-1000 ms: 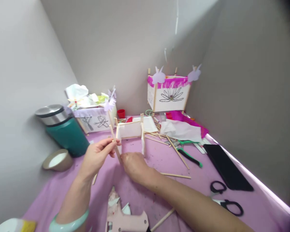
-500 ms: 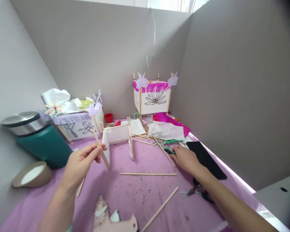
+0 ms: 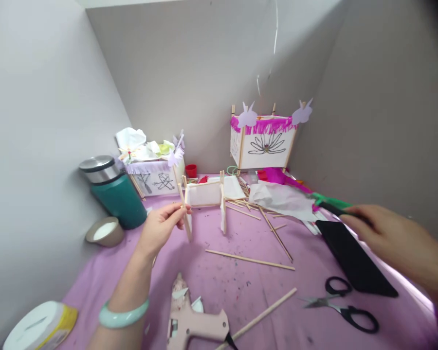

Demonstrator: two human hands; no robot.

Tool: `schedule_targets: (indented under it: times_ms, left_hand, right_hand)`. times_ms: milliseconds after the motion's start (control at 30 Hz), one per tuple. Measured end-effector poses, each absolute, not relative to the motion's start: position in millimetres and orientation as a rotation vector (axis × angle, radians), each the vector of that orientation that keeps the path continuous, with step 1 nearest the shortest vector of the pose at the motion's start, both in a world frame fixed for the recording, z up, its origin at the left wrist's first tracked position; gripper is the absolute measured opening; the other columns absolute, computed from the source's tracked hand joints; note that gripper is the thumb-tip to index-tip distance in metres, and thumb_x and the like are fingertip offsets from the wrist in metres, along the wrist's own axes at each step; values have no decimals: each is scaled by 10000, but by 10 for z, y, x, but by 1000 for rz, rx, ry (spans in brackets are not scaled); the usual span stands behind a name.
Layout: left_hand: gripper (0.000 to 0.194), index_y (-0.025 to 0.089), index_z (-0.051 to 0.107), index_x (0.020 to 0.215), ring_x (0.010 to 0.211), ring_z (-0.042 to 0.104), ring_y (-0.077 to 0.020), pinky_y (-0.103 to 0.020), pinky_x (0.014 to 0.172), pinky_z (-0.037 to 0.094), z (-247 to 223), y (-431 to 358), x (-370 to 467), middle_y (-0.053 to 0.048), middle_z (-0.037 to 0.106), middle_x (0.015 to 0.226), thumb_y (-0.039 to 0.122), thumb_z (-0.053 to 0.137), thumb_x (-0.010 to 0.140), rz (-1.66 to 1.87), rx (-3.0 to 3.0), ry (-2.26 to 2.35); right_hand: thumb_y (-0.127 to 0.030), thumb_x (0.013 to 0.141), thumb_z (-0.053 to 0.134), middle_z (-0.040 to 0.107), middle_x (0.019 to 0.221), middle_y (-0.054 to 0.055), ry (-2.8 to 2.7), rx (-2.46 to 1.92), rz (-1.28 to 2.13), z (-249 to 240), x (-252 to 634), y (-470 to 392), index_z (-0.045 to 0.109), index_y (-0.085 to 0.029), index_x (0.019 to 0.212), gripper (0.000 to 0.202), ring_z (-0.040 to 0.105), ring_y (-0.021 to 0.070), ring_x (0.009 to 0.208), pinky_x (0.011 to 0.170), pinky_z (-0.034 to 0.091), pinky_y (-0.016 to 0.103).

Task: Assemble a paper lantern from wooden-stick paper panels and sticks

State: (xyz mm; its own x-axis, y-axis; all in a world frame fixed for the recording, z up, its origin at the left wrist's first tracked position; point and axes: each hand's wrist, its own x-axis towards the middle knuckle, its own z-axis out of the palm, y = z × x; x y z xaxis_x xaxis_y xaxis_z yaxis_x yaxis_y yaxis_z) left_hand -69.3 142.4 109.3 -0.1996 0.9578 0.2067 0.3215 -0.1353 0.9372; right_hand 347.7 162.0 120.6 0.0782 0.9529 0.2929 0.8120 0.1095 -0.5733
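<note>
While the left hand (image 3: 160, 227) pinches a wooden stick (image 3: 183, 206) of the paper frame (image 3: 204, 194), the right hand (image 3: 383, 232) grips green-handled pliers (image 3: 330, 203) above the counter (image 3: 241, 287)

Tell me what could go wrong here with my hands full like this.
The left hand pinches only one stick of the paper frame, so the thin panel could twist or tear. The right hand lifts the green-handled tool over loose sticks and open scissors, which it might knock.
</note>
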Motion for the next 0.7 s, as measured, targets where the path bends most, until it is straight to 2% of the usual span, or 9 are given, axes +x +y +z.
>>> schedule_targets:
  times_ms: [67,133,267,367,467,567,633,700]
  left_hand:
    - [258,141,722,881,564,491,-81,-199,549,458,1095,1425,-691,-16,656,707,363,635,781,1365,1455,1519]
    - [262,142,720,884,579,488,-83,-197,534,460,1089,1431,-694,-29,673,768,366,640,774,1381,1446,1490]
    - [263,145,714,891,594,492,-84,-196,537,472,1069,1449,-708,-32,680,797,368,637,775,1390,1445,1454]
    - [258,140,704,895,582,500,-81,-199,555,481,1059,1457,-714,-26,675,772,360,621,791,1383,1463,1443]
    - [258,139,692,902,593,513,-82,-200,567,490,1045,1462,-720,-27,675,791,362,605,805,1385,1474,1432]
    - [260,143,681,910,602,521,-84,-201,569,497,1025,1467,-733,-28,674,811,368,598,810,1397,1464,1419]
    - [261,145,677,912,589,520,-81,-201,565,498,1011,1475,-743,-24,672,801,371,595,812,1401,1456,1419]
    - [257,149,677,914,578,519,-80,-204,562,500,998,1484,-749,-22,673,799,370,595,812,1406,1447,1414]
  right_hand:
    - [-447,821,530,511,677,43,-1508,-1507,530,1290,3429,1540,573,-279,856,177,494,186,579,499,377,324]
    - [-457,834,535,415,621,-8,-1340,-1279,807,1317,3295,1489,536,-302,891,165,418,134,509,451,342,287]
    - [-394,817,611,302,533,-60,-1207,-1055,1363,1265,2958,1458,505,-248,726,202,226,65,397,374,171,244]
    - [-365,832,599,295,498,-76,-1243,-1028,1532,1232,2748,1452,446,-206,619,307,187,41,371,372,160,226]
    - [-389,828,595,351,490,-60,-1376,-928,1453,1242,2610,1454,434,-200,578,352,319,65,401,405,293,230]
    - [-438,794,624,473,518,-34,-1665,-1096,1119,1234,2544,1478,604,-224,747,220,460,122,473,446,396,255]
    - [-445,773,642,644,705,23,-1883,-1235,784,1175,2519,1510,673,-241,948,271,602,192,655,582,501,316]
    - [-431,779,632,698,997,53,-2040,-1244,529,1064,2494,1558,680,-255,1059,335,634,261,936,808,515,385]
